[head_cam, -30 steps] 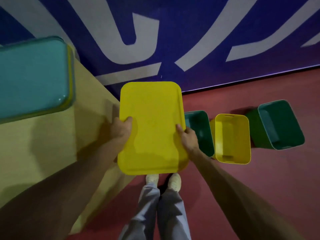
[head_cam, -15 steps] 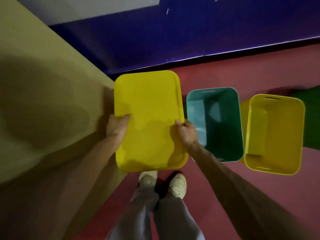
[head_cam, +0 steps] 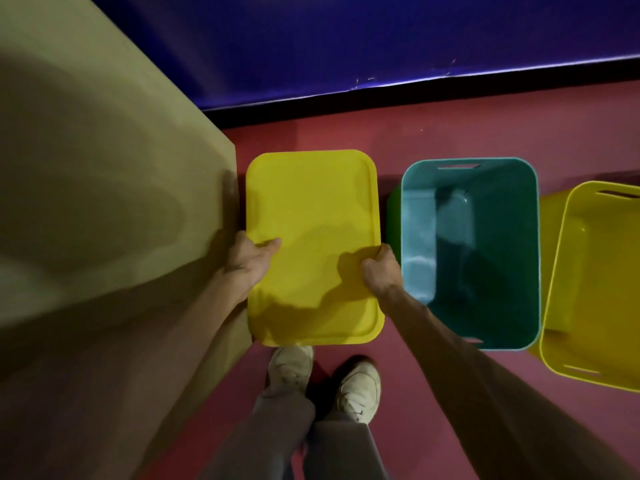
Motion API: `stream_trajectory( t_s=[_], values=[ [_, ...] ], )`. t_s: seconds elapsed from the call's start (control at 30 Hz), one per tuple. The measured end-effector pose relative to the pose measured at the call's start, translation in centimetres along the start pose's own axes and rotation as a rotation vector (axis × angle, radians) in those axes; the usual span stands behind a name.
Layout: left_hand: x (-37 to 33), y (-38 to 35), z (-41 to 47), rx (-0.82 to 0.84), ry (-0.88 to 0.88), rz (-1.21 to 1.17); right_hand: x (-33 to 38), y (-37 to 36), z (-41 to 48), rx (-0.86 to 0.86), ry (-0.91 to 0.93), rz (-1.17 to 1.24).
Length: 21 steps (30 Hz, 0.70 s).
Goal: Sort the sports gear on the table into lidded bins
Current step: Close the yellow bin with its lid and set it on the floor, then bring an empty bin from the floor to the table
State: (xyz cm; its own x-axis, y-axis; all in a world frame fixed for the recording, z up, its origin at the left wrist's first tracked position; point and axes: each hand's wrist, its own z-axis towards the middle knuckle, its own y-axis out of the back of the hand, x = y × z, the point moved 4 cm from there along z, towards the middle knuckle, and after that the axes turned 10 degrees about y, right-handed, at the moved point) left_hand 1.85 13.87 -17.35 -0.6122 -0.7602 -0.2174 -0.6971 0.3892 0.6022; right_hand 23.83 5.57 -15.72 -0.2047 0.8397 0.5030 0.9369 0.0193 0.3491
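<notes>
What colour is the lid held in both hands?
Yellow. The lid shows plainly in the head view, between the left hand and right hand.

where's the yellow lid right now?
In the head view, the yellow lid is centre frame, held by the left hand and right hand on its long edges, between the table and the open teal bin.

From here I can't see what sits under the yellow lid [head_cam: 311, 216]; only a sliver of green [head_cam: 393, 216] shows at its right edge. The fingers of my left hand [head_cam: 250, 261] and right hand [head_cam: 379, 268] curl beneath the lid, out of sight. The yellow bin [head_cam: 588, 296] runs off the right edge, the table [head_cam: 104, 168] off the left. The teal bin's [head_cam: 533, 271] near corner hides behind my forearm.
</notes>
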Motion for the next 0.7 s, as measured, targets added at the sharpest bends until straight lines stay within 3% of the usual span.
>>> stream_trajectory(
  t_s=[0.1, 0.4, 0.7],
  values=[
    [-0.1, -0.3, -0.6, -0.054, 0.004, 0.112, -0.3, -0.1, -0.6, 0.03, 0.004, -0.053],
    [-3.7, 1.5, -7.2, 0.051, -0.105, 0.251, 3.1, 2.1, -5.7, -0.004, 0.069, -0.054],
    [-11.1, 7.3, -22.4, 0.132, -0.222, 0.055, 12.3, 10.3, -17.1, -0.036, 0.2, 0.115]
  ],
)
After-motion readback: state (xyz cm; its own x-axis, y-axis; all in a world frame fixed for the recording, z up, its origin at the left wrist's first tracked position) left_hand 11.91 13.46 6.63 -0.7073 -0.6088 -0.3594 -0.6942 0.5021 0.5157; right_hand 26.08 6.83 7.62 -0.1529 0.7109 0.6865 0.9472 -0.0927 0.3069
